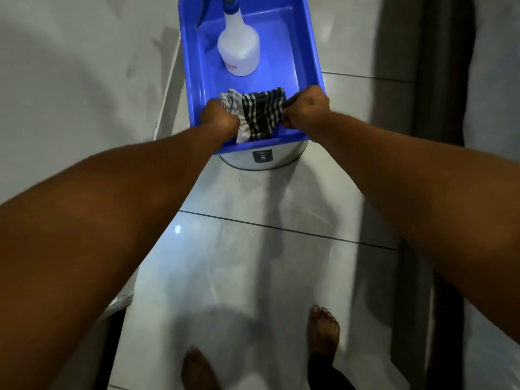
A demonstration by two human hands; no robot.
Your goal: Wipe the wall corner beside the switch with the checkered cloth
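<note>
The checkered cloth [257, 115], black and white with a paler bunched part on its left, lies stretched across the near end of a blue plastic tub [309, 60], its lower edge draping toward the tub's near rim. The left hand [219, 116] is clenched around the cloth's left, bunched end, and the right hand [305, 108] pinches the cloth's right edge, so the fabric is held taut between the two. Both bare forearms reach forward to the tub from the lower corners of the view.

Farther back inside the tub, a white spray bottle [238, 50] stands upright, well apart from the cloth, with a blue collar and a yellow tip at its top. The tub rests on a round, pale grey container [263, 159] whose front bears a small dark label just below the tub's near rim.

Under the tub lies a glossy floor [253, 263] of large white tiles with dark joints. Near the bottom edge, on the side of the tub closest to the camera, two bare feet stand on the tiles. A pale wall [70, 80] rises to the left of the tub.
</note>
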